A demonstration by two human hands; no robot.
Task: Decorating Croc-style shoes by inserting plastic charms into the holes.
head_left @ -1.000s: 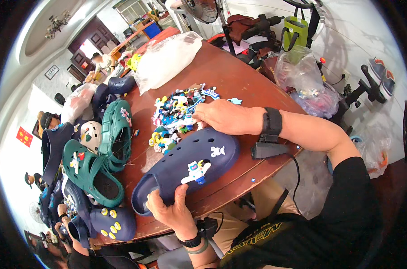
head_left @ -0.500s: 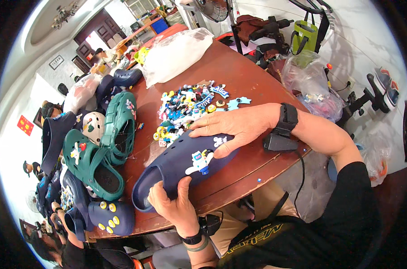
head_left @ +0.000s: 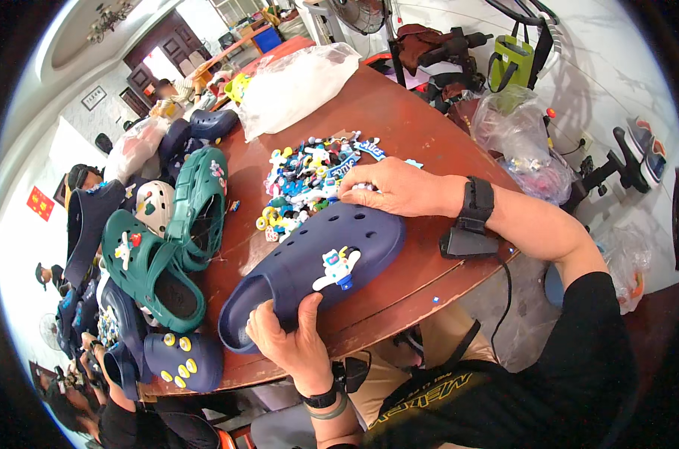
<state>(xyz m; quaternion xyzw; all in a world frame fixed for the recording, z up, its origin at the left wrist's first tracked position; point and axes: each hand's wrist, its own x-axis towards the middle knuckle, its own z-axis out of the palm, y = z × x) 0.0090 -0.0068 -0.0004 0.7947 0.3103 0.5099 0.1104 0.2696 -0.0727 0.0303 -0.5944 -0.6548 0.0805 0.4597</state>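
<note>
A dark blue clog (head_left: 317,239) lies tilted on the table's near side, its toe to the right. My left hand (head_left: 291,337) grips the rim of its foot opening, thumb outside and fingers curled inside. A white-and-blue cartoon figure charm (head_left: 336,269) sits on the clog's upper, and several holes toward the toe show bare. My right hand (head_left: 399,187) is over the far side of the toe, fingers closed in a pinch on a small white shoe charm (head_left: 363,186), partly hidden by the fingers. Just beyond lies a heap of colourful charms (head_left: 294,179).
Green clogs (head_left: 197,202) and a dark blue clog with yellow charms (head_left: 182,363) stand along the table's left side. A white plastic bag (head_left: 302,86) lies at the far end of the red-brown table (head_left: 414,120). Other people sit at the left.
My right hand has lifted off the clog's toe and moved away toward the charm heap. The small white charm that was on the toe is off it. My left hand keeps its grip.
</note>
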